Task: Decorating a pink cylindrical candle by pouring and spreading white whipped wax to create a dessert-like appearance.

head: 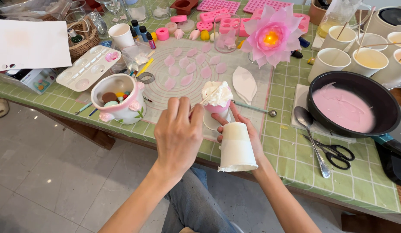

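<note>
Lowest in the frame, the right hand gripped a white paper cup, tipped so its mouth faced down and toward the person; the fingers were wrapped around its upper end, mostly hidden behind it, and the tilt seemed meant to bring what it held within reach of a stick. Just left of it, the left hand was seen from the back, fingers bunched together and pinched on a thin wooden stick that ran up and right from the fingertips.

The stick's far end touched a small pink cup heaped with white whipped stuff, standing on the clear work mat just above both hands, close beside the right thumb. It sat near the table edge, probably for easy reach.

Further up the mat lay scattered pink petals and a white leaf shape. To the right, a black pan held pink liquid, with a spoon and scissors beside it. At the upper middle, a pink flower glowed from within.
</note>
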